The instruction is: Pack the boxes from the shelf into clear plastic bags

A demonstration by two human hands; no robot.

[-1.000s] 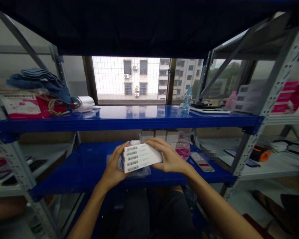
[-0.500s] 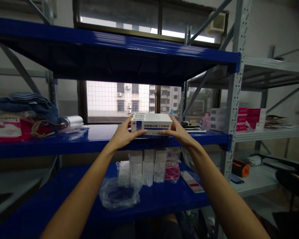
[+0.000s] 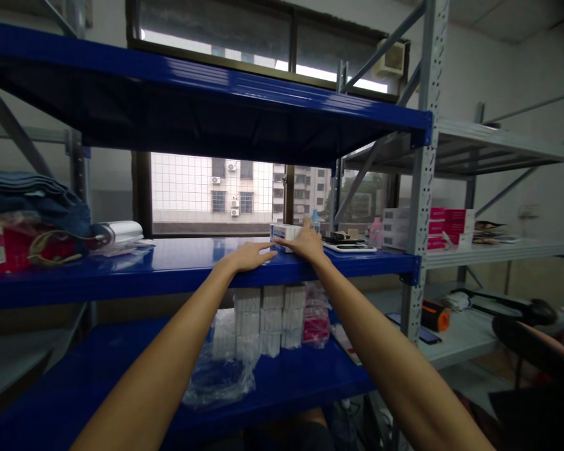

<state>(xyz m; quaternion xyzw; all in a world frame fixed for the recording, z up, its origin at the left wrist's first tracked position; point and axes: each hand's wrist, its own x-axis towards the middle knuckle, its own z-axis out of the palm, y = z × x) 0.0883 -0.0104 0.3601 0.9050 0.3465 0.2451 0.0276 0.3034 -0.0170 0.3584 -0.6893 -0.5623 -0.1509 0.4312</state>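
A white carton with blue printing point(image 3: 278, 233) is on the middle blue shelf point(image 3: 183, 254), partly hidden by my right hand. My right hand point(image 3: 308, 241) has its thumb across the carton's front and its fingers over the right side. At the shelf's front edge, just left of the carton, my left hand point(image 3: 250, 255) has its fingers stretched out and holds nothing.
Right of the carton are a blue-capped bottle point(image 3: 315, 219), a white flat device point(image 3: 350, 247) and a pink bottle point(image 3: 375, 230). Below stand stacked white boxes point(image 3: 267, 319) in plastic. A silvery roll point(image 3: 117, 232) lies left; a metal post point(image 3: 423, 188) rises right.
The carton, earlier held up between both hands, has moved back onto the shelf and turned. My left hand has let go of it; the view has shifted slightly right.
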